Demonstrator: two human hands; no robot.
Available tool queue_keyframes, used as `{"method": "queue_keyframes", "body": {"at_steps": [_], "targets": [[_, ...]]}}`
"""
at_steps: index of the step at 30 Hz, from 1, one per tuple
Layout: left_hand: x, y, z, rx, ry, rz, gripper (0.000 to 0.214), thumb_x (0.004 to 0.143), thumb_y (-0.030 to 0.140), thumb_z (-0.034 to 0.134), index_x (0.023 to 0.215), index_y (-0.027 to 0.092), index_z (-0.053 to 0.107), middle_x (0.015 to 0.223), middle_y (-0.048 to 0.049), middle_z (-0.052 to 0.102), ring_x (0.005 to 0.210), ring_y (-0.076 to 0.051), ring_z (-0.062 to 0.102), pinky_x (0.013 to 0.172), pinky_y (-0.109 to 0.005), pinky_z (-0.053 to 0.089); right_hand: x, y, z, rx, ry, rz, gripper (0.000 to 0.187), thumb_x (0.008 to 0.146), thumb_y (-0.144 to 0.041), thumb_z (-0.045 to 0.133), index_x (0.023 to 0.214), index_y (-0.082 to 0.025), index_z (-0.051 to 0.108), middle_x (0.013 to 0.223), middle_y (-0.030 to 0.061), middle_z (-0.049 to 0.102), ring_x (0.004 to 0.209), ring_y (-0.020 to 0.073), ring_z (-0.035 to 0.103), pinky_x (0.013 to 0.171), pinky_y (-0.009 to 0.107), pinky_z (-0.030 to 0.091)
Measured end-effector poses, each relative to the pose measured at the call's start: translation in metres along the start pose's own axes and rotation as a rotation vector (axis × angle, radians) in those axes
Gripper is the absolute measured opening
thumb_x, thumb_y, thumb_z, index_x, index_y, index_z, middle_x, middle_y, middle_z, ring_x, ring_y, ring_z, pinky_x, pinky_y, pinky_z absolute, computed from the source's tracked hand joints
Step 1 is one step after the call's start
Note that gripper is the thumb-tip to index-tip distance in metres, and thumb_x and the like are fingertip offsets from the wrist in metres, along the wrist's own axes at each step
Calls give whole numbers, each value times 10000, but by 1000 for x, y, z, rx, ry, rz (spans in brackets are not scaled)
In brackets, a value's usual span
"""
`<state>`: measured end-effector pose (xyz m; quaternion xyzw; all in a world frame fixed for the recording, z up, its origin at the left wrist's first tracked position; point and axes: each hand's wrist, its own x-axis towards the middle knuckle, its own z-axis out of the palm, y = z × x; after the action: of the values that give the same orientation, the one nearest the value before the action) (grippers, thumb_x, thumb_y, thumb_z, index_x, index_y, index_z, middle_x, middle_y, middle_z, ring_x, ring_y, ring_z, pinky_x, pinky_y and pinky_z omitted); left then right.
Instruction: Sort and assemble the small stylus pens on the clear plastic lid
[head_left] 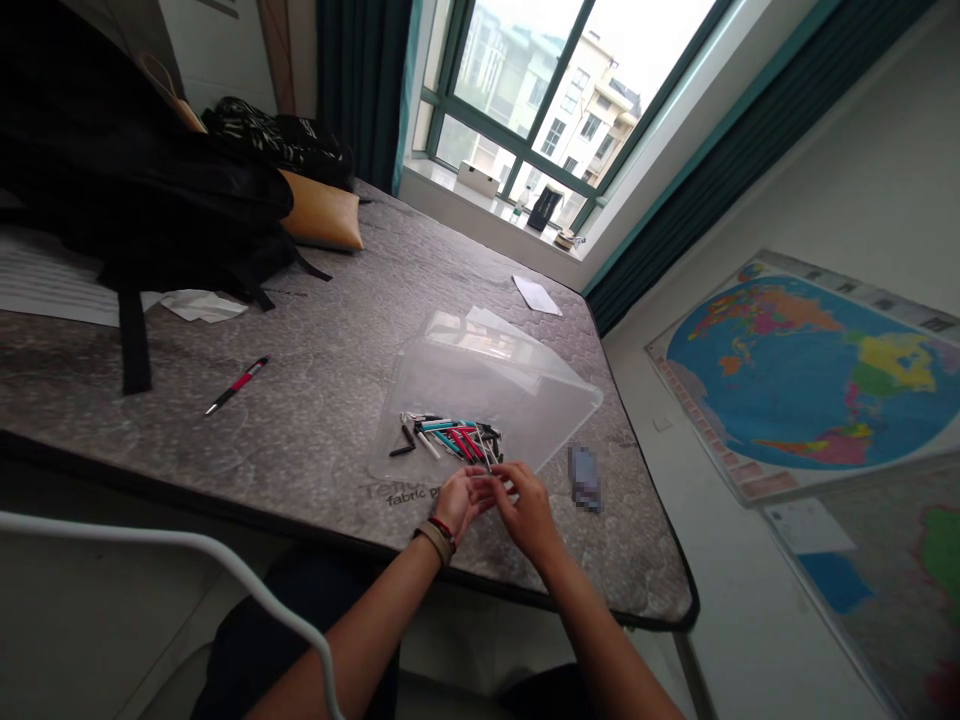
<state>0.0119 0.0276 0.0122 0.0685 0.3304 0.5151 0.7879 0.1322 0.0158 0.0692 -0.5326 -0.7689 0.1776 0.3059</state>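
Observation:
My left hand (463,503) is turned palm up at the near edge of a clear plastic tray (405,375), its fingers curled in toward the other hand. Thumb and fingers of my right hand (528,512) are pinched together against the left fingertips. A thin, slim piece seems to be between them, too small to make out. Just beyond my hands, a heap of pen parts (450,436) in red, teal, white and black lies in the tray. A short black piece (402,450) sits at the heap's left side.
A red and black pen (238,385) lies on the padded tabletop (322,400) to the left. A blurred-out rectangular object (583,478) is right of the tray. A black backpack (172,190) and a tan pouch (324,212) stand back left. A white cable (187,540) crosses the lower left.

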Motion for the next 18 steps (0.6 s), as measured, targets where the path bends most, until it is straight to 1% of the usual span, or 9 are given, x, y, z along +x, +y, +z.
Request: {"method": "queue_keyframes", "body": {"at_steps": [1,2,4,5,7,9,11,15,18], "targets": [[0,1,0,18,-18,60,270,576,55,466,812,178,506,731,-29,675,661,-152,654,684,-307,519,-11,11,4,-38,-14,20,215,910,-236,489,1038,-216,660,960,64,646,837,174,620,731,287,510],[1,1,-1,45,-34,124,275,552,48,468,789,185,488,734,-20,675,688,-151,654,700,-305,518,-23,23,9,-82,17,45,206,912,-243,484,1013,-204,658,898,57,646,781,171,612,725,289,497],[3,2,-1,112,-45,234,268,541,54,476,771,191,479,715,-7,666,720,-149,648,702,-287,508,-44,43,17,-161,67,97,214,925,-249,449,960,-188,651,850,59,645,777,178,606,726,287,473],[5,2,-2,141,-39,269,272,542,60,478,779,192,485,708,-4,660,726,-148,643,695,-277,503,-53,51,21,-200,78,112,213,926,-252,444,935,-186,646,847,60,646,785,182,605,726,284,461],[8,4,-4,178,-8,290,293,542,70,472,806,193,500,712,-3,653,716,-148,635,678,-270,496,-63,59,28,-274,76,122,208,925,-254,439,913,-185,635,849,62,647,800,186,601,739,280,437],[9,5,-7,231,30,303,297,550,73,464,817,195,508,721,-5,645,686,-143,617,658,-261,484,-66,60,31,-325,52,126,199,924,-244,433,920,-183,622,853,63,647,814,189,598,751,275,417],[5,7,-9,355,65,364,273,582,66,467,811,199,531,702,-1,621,651,-132,584,646,-242,463,-64,57,31,-352,25,141,194,924,-227,421,934,-181,609,860,63,645,835,192,596,763,272,402],[-6,17,-10,692,94,532,277,660,40,486,830,218,614,621,24,529,654,-141,535,695,-229,425,-61,54,27,-375,-35,192,169,915,-196,423,938,-188,590,893,61,645,878,197,587,788,272,379],[-4,37,-5,1004,73,653,344,698,25,468,923,234,622,625,29,510,665,-153,538,760,-253,423,-60,54,25,-389,-68,233,137,908,-191,443,934,-197,577,933,60,649,915,201,576,799,271,366]]}}
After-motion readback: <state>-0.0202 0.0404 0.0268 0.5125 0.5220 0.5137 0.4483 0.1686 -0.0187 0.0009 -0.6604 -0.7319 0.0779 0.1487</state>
